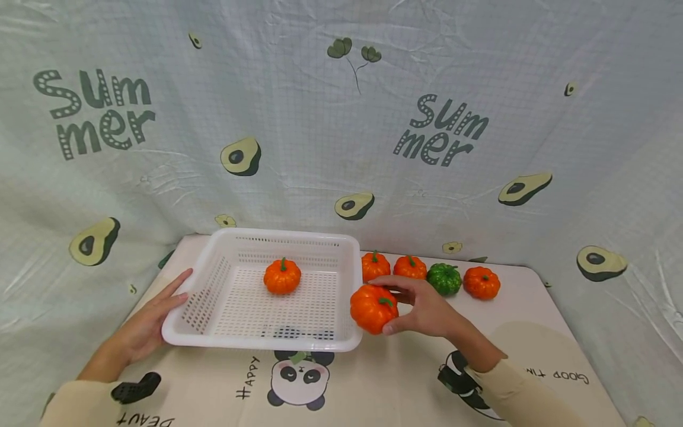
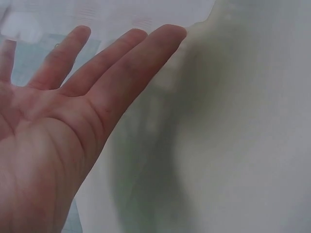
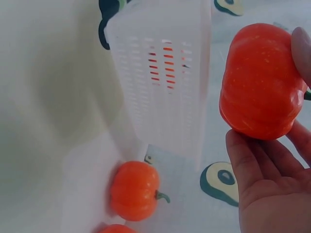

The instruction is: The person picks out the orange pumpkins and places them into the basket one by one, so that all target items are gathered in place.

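My right hand (image 1: 421,305) grips an orange pumpkin (image 1: 373,309) with a green stem, thumb on one side and fingers on the other. In the right wrist view this pumpkin (image 3: 262,80) is held up beside the basket's perforated wall. The white plastic basket (image 1: 277,344) stands on the table with one orange pumpkin (image 1: 282,276) inside. At the basket's left side, my left hand (image 1: 149,323) has its fingers extended along the rim. The left wrist view shows that hand (image 2: 63,107) with straight, spread fingers, fingertips right at the basket's edge.
Along the table's back right edge stand an orange pumpkin (image 1: 376,265), another orange pumpkin (image 1: 410,267), a green pumpkin (image 1: 444,279) and a further orange pumpkin (image 1: 482,283). Behind the table hangs a pale curtain (image 1: 299,118) printed with avocados. The tablecloth (image 1: 395,385) carries panda prints.
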### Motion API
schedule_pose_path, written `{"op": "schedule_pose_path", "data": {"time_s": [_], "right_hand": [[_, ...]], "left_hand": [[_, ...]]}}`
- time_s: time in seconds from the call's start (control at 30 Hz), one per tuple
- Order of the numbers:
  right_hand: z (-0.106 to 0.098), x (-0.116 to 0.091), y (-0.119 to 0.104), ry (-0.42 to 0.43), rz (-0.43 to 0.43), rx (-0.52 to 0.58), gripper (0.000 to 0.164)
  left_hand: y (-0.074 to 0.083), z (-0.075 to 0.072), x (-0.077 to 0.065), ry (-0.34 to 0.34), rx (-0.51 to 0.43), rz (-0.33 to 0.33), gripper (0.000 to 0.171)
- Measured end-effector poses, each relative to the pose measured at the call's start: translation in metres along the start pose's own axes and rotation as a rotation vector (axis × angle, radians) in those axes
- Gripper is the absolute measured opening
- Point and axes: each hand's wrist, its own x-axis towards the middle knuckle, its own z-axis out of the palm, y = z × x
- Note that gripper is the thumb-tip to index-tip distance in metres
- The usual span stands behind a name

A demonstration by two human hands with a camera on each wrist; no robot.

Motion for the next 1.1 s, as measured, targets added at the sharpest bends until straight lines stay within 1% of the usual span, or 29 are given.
{"op": "schedule_pose_path", "data": {"time_s": [0.13,0.37,0.53,0.77,0.93,1.1], "right_hand": [[0.003,0.004,-0.004,0.001,0.020,0.001,0.071],[0.007,0.014,-0.005,0.014,0.042,-0.002,0.071],[0.011,0.020,-0.005,0.022,0.044,-0.013,0.072],[0.016,0.028,-0.008,0.051,0.053,-0.034,0.072],[0.020,0.033,-0.008,0.061,0.044,-0.058,0.071],[0.022,0.038,-0.010,0.064,0.036,-0.077,0.071]], "left_hand": [[-0.001,-0.003,0.000,-0.004,-0.055,-0.026,0.066],[-0.002,-0.003,-0.001,0.010,-0.089,-0.031,0.067],[-0.002,-0.001,0.001,0.015,-0.070,-0.029,0.068],[0.002,0.002,0.001,0.029,-0.038,-0.032,0.068],[0.001,0.002,0.001,0.031,-0.031,-0.038,0.067],[0.000,0.002,0.000,0.024,-0.017,-0.030,0.067]]}}
